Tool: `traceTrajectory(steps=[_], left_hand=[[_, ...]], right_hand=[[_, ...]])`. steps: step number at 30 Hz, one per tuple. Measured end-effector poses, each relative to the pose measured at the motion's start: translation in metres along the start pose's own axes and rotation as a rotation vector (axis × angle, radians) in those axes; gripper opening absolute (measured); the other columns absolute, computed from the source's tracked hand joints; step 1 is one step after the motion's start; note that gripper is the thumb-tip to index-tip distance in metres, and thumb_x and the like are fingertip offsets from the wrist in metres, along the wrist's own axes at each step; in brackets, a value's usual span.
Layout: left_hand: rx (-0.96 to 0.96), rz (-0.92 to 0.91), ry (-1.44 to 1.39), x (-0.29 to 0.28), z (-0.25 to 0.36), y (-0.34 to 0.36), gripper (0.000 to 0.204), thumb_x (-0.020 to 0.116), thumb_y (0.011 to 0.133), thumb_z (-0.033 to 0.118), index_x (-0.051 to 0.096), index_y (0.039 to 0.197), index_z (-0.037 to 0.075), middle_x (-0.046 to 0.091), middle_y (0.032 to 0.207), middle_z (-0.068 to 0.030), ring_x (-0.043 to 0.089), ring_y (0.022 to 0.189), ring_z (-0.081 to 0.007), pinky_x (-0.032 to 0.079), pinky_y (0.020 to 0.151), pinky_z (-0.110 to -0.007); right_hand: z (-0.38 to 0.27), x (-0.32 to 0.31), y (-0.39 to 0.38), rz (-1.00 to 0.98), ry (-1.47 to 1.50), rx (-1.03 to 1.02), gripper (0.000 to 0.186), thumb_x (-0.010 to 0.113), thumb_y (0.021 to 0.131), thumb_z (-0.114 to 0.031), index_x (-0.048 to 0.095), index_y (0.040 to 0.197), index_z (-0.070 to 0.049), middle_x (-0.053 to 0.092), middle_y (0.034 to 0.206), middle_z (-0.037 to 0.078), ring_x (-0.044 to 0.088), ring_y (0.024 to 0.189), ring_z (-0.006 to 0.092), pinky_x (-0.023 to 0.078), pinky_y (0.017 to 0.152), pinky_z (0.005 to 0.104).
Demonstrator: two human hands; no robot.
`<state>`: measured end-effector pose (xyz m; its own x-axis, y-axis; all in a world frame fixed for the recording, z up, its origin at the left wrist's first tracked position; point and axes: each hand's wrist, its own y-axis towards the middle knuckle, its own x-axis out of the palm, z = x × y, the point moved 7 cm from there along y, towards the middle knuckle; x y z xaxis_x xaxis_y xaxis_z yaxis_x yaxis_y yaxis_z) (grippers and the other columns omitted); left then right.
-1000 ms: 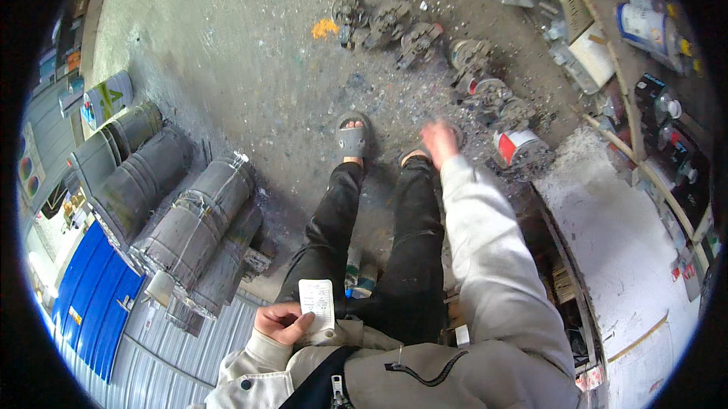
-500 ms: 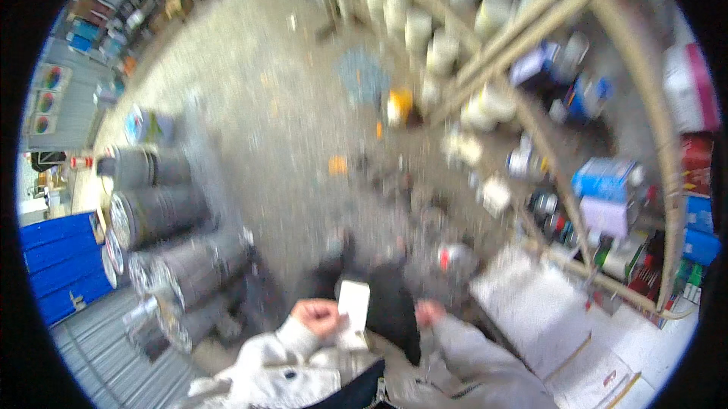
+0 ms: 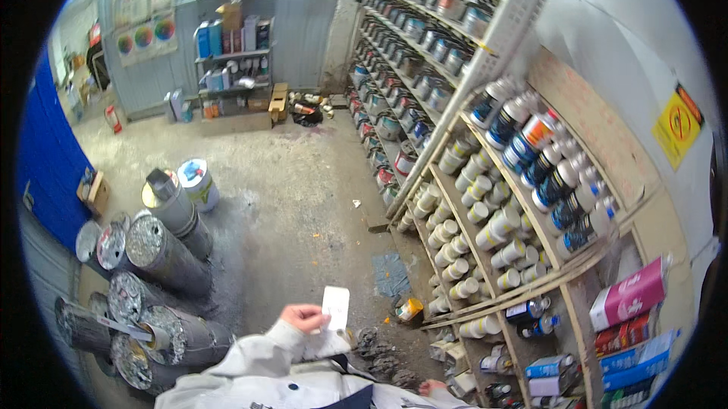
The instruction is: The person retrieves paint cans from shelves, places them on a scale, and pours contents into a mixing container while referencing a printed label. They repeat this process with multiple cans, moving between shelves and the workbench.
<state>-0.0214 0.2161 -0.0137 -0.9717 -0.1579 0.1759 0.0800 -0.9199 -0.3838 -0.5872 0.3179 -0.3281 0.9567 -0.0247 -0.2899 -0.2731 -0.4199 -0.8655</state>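
Note:
A small white card (image 3: 336, 308) with rounded corners stands upright in front of my body. The fingers of my left hand (image 3: 305, 318) are pinched on its lower left edge. Faint marks show on the card, too small to make out. My right hand (image 3: 434, 387) hangs low at the bottom edge of the picture, near the shelf on the right. Only a small part of it appears, and its fingers are not clear.
Grey drums (image 3: 163, 250) and a white bucket (image 3: 199, 185) stand at the left. On the right, a wooden shelf (image 3: 523, 288) holds white cups and bottles; beyond it a tall rack (image 3: 425, 53) holds paint cans. An orange-and-white container (image 3: 409, 309) lies on the floor.
The view has tilted up and turned, bringing the far wall and racks into sight. My left hand still holds the card; my right hand now sits lower in the picture.

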Motion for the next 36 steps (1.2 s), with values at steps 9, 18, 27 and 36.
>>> traceTrajectory(steps=[9, 18, 27, 36], left_hand=[[0.231, 0.219, 0.055, -0.154, 0.142, 0.093, 0.02, 0.077, 0.085, 0.017, 0.075, 0.095, -0.001, 0.072, 0.08, -0.002, 0.062, 0.072, -0.008, 0.05, 0.065, -0.025], [0.546, 0.181, -0.218, -0.21, 0.289, 0.261, 0.023, 0.075, 0.086, 0.015, 0.073, 0.101, -0.002, 0.071, 0.085, -0.0025, 0.06, 0.071, -0.0062, 0.047, 0.062, -0.02], [0.502, 0.229, -0.095, -0.268, 0.412, 0.408, 0.024, 0.076, 0.086, 0.015, 0.073, 0.102, -0.003, 0.072, 0.087, -0.0066, 0.063, 0.075, -0.0086, 0.05, 0.068, -0.022], [0.413, 0.24, -0.18, -0.328, 0.452, 0.57, 0.022, 0.077, 0.085, 0.014, 0.073, 0.099, -0.001, 0.073, 0.091, -0.0068, 0.065, 0.079, -0.0106, 0.052, 0.074, -0.026]], right_hand=[[-0.151, 0.158, -0.013, -0.224, -0.229, -0.146, 0.023, 0.059, 0.089, -0.023, 0.068, 0.087, -0.003, 0.068, 0.084, 0.012, 0.066, 0.068, 0.0233, 0.05, 0.054, 0.0351], [-0.261, 0.234, 0.039, -0.113, -0.131, 0.025, 0.017, 0.062, 0.086, -0.021, 0.065, 0.08, -0.006, 0.063, 0.075, 0.01, 0.059, 0.06, 0.0214, 0.046, 0.051, 0.0336], [-0.573, 0.379, 0.158, 0.105, 0.041, -0.23, 0.014, 0.065, 0.084, -0.019, 0.062, 0.074, -0.009, 0.058, 0.065, 0.007, 0.052, 0.052, 0.0195, 0.043, 0.048, 0.032], [-0.954, 0.687, -0.156, -0.993, -0.07, -0.973, 0.032, 0.056, 0.097, -0.016, 0.057, 0.125, 0.0, 0.066, 0.102, 0.009, 0.063, 0.077, 0.014, 0.051, 0.069, 0.0262]])
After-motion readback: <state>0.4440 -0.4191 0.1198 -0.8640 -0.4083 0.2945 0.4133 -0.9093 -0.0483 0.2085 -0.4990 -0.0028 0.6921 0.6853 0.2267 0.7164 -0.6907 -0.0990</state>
